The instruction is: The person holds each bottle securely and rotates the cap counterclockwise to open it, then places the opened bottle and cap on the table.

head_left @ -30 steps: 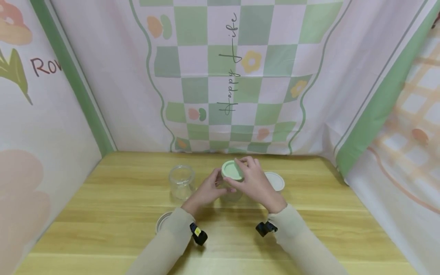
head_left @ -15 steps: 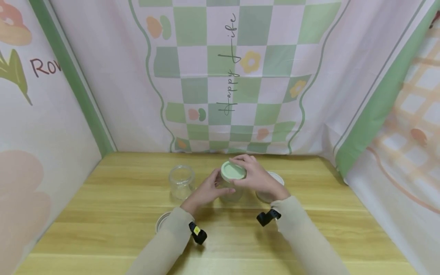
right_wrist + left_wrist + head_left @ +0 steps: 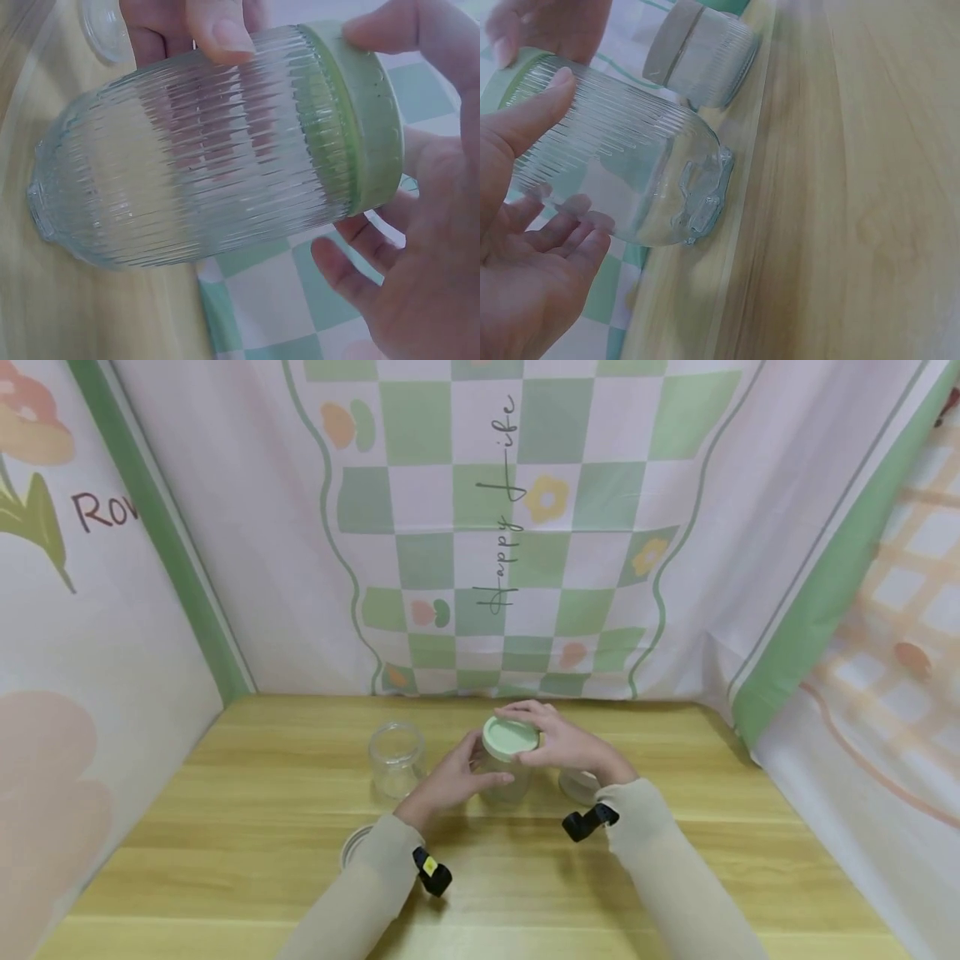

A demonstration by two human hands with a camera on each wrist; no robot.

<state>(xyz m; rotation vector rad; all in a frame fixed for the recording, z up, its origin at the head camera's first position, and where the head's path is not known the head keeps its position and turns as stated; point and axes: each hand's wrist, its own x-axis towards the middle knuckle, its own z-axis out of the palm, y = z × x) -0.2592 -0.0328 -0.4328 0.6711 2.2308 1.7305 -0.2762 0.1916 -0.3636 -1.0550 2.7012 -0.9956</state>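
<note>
On the table [image 3: 262, 793], left of the middle, a loose round lid [image 3: 352, 845] lies partly hidden under the left sleeve [image 3: 352, 893]. Farther in, midway between the side edges, a ribbed glass jar [image 3: 195, 165] wears a green lid [image 3: 510, 738]; its base seems to stand on the table, though the views leave that uncertain. The left hand [image 3: 450, 781] curls thumb and fingers round the glass; the right hand [image 3: 566, 745] spans the lid, gripping its rim. An uncovered jar [image 3: 396, 764] stands left, another, capped jar [image 3: 720, 64] right. Beyond the back edge hangs a checkered cloth [image 3: 487, 560].
</note>
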